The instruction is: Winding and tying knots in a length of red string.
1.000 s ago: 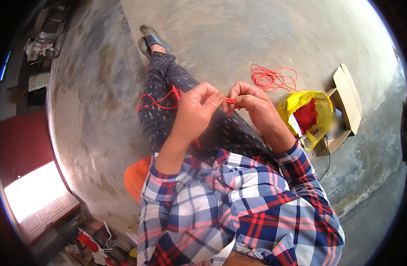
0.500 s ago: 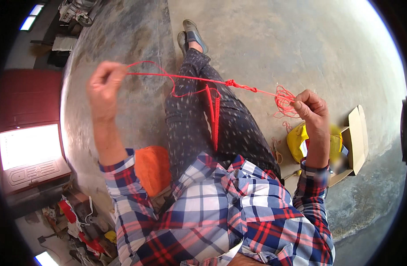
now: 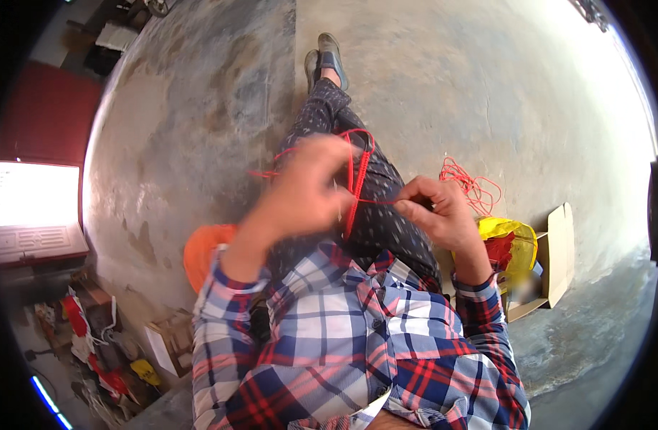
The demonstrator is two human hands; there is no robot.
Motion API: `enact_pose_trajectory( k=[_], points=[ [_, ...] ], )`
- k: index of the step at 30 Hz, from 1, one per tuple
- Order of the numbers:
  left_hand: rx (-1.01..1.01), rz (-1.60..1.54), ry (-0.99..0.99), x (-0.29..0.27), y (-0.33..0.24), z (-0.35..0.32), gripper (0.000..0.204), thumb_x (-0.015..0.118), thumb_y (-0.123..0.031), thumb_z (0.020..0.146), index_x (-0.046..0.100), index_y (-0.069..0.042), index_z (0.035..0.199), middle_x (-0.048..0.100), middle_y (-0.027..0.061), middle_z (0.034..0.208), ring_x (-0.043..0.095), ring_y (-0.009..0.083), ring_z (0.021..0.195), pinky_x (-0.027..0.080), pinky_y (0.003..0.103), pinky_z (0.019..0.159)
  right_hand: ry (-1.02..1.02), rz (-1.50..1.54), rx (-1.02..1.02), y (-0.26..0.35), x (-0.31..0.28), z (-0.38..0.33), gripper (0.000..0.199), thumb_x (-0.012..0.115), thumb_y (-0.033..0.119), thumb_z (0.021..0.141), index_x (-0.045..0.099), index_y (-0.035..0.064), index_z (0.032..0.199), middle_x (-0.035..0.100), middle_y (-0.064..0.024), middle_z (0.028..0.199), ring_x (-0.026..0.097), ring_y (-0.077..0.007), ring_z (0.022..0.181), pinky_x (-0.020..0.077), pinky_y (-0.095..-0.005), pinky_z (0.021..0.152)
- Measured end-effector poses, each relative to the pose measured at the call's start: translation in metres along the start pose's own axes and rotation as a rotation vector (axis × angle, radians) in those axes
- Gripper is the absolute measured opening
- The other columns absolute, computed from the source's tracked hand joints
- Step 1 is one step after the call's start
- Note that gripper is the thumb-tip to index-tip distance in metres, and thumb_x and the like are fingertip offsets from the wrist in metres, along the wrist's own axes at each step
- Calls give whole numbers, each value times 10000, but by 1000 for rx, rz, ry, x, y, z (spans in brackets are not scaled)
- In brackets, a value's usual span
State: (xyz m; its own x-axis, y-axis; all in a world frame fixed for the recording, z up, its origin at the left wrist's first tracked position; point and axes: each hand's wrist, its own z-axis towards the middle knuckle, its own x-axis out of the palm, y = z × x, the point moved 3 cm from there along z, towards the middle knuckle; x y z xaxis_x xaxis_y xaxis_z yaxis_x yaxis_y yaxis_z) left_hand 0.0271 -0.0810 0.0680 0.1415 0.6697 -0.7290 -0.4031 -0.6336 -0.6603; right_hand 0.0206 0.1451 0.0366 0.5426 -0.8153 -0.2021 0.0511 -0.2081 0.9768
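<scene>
My right hand [image 3: 440, 213], in front of my right thigh, pinches a thin red cord [image 3: 377, 202] between thumb and fingertips. A short stretch of it runs left toward my left hand [image 3: 307, 192], which is smeared by motion over my lap. I cannot tell whether its fingers grip the cord. Between the hands, a thicker braided red length [image 3: 362, 175] lies across my dark patterned trousers, with a loop at its top. More loose red cord shows left of my left hand. Beyond my right hand hangs or lies a loose tangle of red cord [image 3: 473, 188].
On my right stands an open cardboard box [image 3: 558, 254] with a yellow bag [image 3: 522, 247] at it. Something orange [image 3: 207, 254] is by my left elbow. Further left are a dark red cabinet-like thing [image 3: 46, 115] and assorted clutter [image 3: 92, 337]. Concrete floor [image 3: 443, 86] stretches ahead.
My hands were wide apart with the knotted cord taut between them. Both have come inward and lower, the left one far to the right, and the taut span has gone.
</scene>
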Motion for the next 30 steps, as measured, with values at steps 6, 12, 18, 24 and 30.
enact_pose_trajectory(
  k=[6,12,18,24,30],
  points=[
    [-220,-661,243,94,-20,-7,173,596,-156,907,618,9,955,597,52,703,570,137,639,440,281,589,-20,32,-22,1,4,-5,129,710,92,815,618,3,793,619,2,672,533,-51,592,408,-214,517],
    [-267,-1170,544,55,-29,6,347,464,-260,1007,632,17,883,370,-60,585,324,41,521,285,215,489,-123,295,-49,-34,-25,-24,184,708,145,849,601,22,762,580,9,732,505,-71,698,394,-231,620],
    [-183,-1141,1058,68,-52,6,441,453,-355,1004,661,30,950,502,-7,619,432,69,546,363,224,532,-142,171,-49,-23,-17,-12,152,674,127,869,604,25,780,574,27,738,497,-55,692,397,-233,603],
    [-67,-1416,183,59,-47,42,517,367,-391,1010,569,69,1129,611,176,1119,581,277,1090,446,385,948,-178,429,26,-28,8,-5,190,636,190,919,648,0,905,588,51,756,485,-40,685,401,-219,604],
    [134,-375,391,53,-58,45,312,449,-200,973,580,38,1127,590,175,1152,527,286,1154,390,384,993,-170,495,-69,-12,-25,-23,190,647,192,914,592,30,830,552,43,722,481,-51,670,389,-220,596]
  ],
)
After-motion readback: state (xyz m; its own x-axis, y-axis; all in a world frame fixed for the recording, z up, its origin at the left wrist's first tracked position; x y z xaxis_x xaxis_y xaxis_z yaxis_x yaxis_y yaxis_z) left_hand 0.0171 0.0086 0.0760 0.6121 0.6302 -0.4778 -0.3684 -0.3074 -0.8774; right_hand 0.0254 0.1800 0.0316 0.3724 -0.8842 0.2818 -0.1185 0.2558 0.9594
